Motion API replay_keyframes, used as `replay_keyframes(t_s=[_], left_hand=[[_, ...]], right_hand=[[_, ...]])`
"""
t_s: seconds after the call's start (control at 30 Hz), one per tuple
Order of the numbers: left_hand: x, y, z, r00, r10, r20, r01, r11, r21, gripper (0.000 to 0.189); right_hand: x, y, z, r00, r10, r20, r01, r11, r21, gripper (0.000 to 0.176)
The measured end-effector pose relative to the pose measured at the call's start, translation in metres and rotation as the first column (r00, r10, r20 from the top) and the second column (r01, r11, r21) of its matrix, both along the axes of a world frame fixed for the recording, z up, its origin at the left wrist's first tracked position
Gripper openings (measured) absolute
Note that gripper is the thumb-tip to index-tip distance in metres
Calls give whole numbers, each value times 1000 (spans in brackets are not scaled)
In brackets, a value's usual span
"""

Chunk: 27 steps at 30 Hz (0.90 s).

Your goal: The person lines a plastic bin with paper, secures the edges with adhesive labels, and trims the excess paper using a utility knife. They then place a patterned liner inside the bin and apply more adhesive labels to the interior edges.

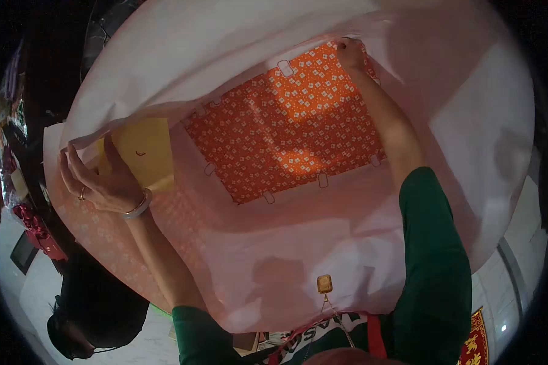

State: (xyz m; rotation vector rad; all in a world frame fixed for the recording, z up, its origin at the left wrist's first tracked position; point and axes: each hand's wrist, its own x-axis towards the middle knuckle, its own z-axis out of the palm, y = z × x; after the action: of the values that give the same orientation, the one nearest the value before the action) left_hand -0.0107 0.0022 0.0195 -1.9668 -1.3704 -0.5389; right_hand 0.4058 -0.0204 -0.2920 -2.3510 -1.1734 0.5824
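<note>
Fingers of left hand (100, 179) pinch half-lifted white paper sheet (237, 55); right hand (350, 53) fingers, bunched, press taped orange patterned paper (286, 128).

things, counted
one left hand (97, 176), one right hand (350, 53), one white sheet (286, 255), one orange patterned panel (286, 128), one yellow box (146, 149).

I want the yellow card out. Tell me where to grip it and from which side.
Probably pinch the yellow card at its bare lower right corner, coming from the side of the orange sheet. The card is thin and flat, its top edge runs under the fold of the white paper, and the left hand covers its left edge.
</note>
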Motion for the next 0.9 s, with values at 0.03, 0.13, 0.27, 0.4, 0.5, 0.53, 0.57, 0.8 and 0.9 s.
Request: replay_keyframes(t_s=[0.03, 0.13, 0.27, 0.4, 0.5, 0.53, 0.57, 0.8, 0.9], left_hand=[[-1, 0, 1, 1000, -20, -6, 20, 1000, 0, 53], [1, 0, 4, 1000, -28, -8, 28, 1000, -13, 52], [0, 0, 5, 998, -35, -55, 36, 999, 4, 52], [2, -3, 2, 1000, -7, -27, 7, 1000, -14, 52], [2, -4, 1, 999, -14, -46, 14, 1000, 7, 52], [1, -4, 1, 997, -31, -71, 34, 998, 43, 53], [2, -5, 0, 997, -30, -66, 33, 998, 48, 53], [1, -14, -3, 1000, -9, 11, 9, 1000, -9, 49], [6, -35, 5, 999, -26, 45, 29, 997, -73, 44]], right_hand=[[7, 1, 0, 1000, -3, 1, 3, 1000, 3, 22], [37, 11, -16, 926, 255, 277, -253, 966, -45, 22], [48, 19, -33, 932, 223, 287, -191, 972, -133, 23], [61, 28, -48, 955, 217, 203, -171, 960, -222, 26], [59, 20, -44, 970, 205, 134, -156, 939, -306, 28], [51, 14, -41, 968, 207, 138, -158, 939, -306, 28], [25, 6, -17, 968, 237, 76, -211, 944, -252, 28], [11, 19, -20, 906, 413, 92, -410, 911, -49, 31], [-15, 1, 4, 909, 417, 29, -370, 837, -404, 30]])
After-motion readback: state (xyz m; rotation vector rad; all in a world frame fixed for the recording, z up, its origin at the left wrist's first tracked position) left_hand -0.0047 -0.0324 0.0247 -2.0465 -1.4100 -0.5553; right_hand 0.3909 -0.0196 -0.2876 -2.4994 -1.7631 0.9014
